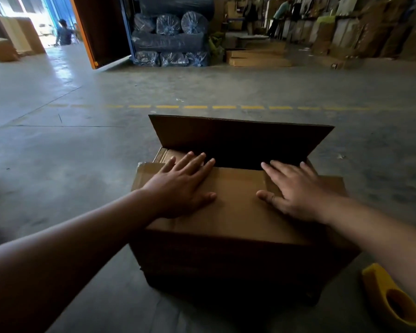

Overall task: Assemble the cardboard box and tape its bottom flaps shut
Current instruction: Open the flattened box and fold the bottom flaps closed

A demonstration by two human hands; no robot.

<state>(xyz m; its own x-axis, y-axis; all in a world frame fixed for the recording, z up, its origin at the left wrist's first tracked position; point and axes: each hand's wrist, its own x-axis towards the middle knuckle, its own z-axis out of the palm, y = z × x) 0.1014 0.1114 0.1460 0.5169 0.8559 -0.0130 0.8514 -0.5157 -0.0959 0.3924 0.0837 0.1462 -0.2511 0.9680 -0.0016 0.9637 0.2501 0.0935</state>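
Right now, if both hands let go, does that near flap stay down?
Probably not: the near flap is untaped and held flat only by the left hand and right hand. The far flap stands up, so the stiff cardboard likely springs back.

We see 2 bare forearms reaching in from the bottom corners, with no sleeve showing on either up to the frame edge. Our left hand [180, 186] wears no glove, ring or watch; its nails look short and plain. Our right hand [296, 191] is likewise ungloved, its wrist free of any band. We cannot see any clothing in this view.
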